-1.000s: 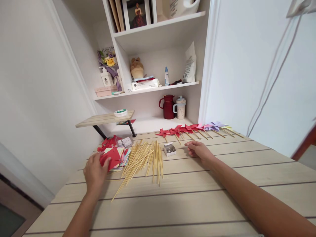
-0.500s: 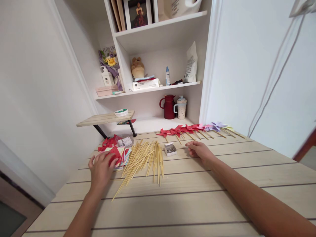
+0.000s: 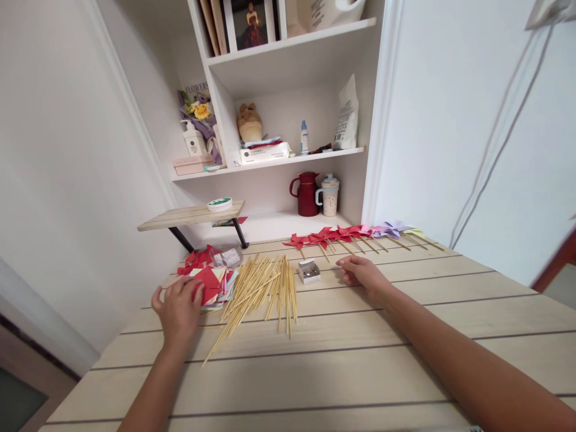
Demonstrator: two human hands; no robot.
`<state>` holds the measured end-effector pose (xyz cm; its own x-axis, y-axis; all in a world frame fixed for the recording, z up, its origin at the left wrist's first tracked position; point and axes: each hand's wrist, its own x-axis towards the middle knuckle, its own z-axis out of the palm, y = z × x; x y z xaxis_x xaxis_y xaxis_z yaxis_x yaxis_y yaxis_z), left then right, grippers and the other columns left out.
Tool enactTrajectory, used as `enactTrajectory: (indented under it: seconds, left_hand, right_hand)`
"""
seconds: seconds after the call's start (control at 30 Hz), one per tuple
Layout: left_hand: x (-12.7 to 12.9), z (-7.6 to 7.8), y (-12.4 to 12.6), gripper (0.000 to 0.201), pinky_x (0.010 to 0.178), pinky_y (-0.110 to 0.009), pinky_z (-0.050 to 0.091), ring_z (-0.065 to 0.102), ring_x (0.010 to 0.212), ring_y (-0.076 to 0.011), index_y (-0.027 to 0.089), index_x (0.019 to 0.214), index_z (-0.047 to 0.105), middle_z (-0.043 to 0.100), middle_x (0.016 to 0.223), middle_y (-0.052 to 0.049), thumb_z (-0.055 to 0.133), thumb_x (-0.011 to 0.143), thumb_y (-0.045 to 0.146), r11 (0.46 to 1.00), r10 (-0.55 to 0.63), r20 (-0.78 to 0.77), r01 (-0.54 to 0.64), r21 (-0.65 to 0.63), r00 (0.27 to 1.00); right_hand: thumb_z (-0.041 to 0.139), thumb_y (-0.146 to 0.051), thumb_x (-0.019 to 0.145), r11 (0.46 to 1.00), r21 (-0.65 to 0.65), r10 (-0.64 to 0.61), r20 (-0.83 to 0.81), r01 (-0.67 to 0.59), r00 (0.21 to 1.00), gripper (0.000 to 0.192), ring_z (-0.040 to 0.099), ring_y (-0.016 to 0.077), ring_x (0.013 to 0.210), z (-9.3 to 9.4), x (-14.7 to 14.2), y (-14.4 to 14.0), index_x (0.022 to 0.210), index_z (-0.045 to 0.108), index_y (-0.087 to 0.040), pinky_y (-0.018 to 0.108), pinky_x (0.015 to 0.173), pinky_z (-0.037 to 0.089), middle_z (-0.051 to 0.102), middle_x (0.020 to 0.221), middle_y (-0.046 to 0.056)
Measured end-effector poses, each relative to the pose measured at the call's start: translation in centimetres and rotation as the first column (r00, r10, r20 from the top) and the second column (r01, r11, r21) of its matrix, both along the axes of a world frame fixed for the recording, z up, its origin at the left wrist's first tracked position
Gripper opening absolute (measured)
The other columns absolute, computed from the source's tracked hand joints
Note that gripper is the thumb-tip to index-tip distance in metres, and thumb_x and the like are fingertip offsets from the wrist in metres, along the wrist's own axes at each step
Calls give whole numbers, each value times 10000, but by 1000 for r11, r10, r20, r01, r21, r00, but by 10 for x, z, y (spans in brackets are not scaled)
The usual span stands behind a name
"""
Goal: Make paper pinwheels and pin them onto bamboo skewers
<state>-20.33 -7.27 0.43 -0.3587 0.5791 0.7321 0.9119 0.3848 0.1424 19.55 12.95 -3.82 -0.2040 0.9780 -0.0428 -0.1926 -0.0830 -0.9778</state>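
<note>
My left hand (image 3: 179,309) rests at the left edge of a stack of coloured paper (image 3: 227,287), its fingers bent and apart. A red paper sheet (image 3: 209,285) lies on top of the stack, against my fingertips. To the right of the stack lies a loose pile of thin wooden sticks (image 3: 256,285). Beyond them stands a small open box (image 3: 309,272) with small metal pieces in it. My right hand (image 3: 362,276) is to the right of the box, with thumb and index finger pinched together. Whatever the pinch may hold is too small to make out.
Paper pinwheels on sticks (image 3: 342,234), red, pink, purple and yellow, line the table's back edge. Folded red paper (image 3: 195,259) and a clear plastic box (image 3: 227,258) lie behind the stack, near a small raised stand (image 3: 191,217). A red jug (image 3: 308,195) and a cup (image 3: 330,197) stand behind.
My left hand has drawn back slightly to the left, uncovering more of the red sheet. My right hand keeps its pinch in nearly the same place.
</note>
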Motion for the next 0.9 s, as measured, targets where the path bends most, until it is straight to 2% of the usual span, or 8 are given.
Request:
enactTrajectory:
  seconds: [0.1,0.2,0.27,0.47,0.63,0.77,0.9]
  left_hand:
    - [-3,3,3,239,1177,-549,225,618,1207,-342,205,1106,738,700,1273,-152,593,924,261,992,-109,-86,103,-72,990]
    - [-6,3,10,255,1168,-492,278,609,1240,-327,230,1110,740,701,1300,-138,659,872,270,962,-216,-65,201,-187,974]
    - [-7,2,12,242,1168,-494,273,631,1215,-316,246,1086,746,728,1262,-116,669,859,283,951,-234,-27,223,-216,972]
    - [-2,4,11,186,1113,-479,315,708,1058,-283,258,987,772,803,1055,-62,607,905,284,963,-170,84,184,-199,982]
    - [-3,6,12,202,1056,-471,378,728,977,-284,227,946,790,805,972,-84,594,907,253,982,-122,83,133,-137,989]
    - [-1,4,12,241,1063,-480,370,727,935,-286,196,917,783,801,929,-105,554,927,273,991,-77,78,85,-103,994]
    - [-2,6,8,323,1102,-491,325,719,939,-279,172,968,757,791,974,-146,462,965,303,999,9,54,-11,34,999]
  right_hand:
    - [751,-175,798,1000,-2,-31,7,31,999,125,515,87,455,0,0,0,773,629,-161,185,401,413,582,581,-6]
    - [755,-176,795,999,0,-39,12,39,999,124,511,88,458,0,0,-1,771,635,-161,190,402,413,581,587,-4]
    - [754,-175,797,999,0,-42,16,42,999,122,513,89,461,1,-1,-2,767,637,-159,193,406,420,587,589,0]
    - [761,-165,788,999,-3,-52,25,52,998,133,514,88,459,3,-1,-3,759,632,-158,199,419,445,593,584,-1]
    - [752,-165,794,999,-5,-53,24,53,998,131,510,86,455,4,-2,-4,755,628,-162,196,416,451,591,585,-1]
    - [782,-182,769,998,-1,-56,23,56,998,162,503,89,451,5,-2,-4,747,622,-168,199,407,443,584,575,-5]
    - [799,-200,754,998,7,-67,25,66,997,188,504,94,450,4,-3,-4,736,615,-168,210,412,438,581,573,-5]
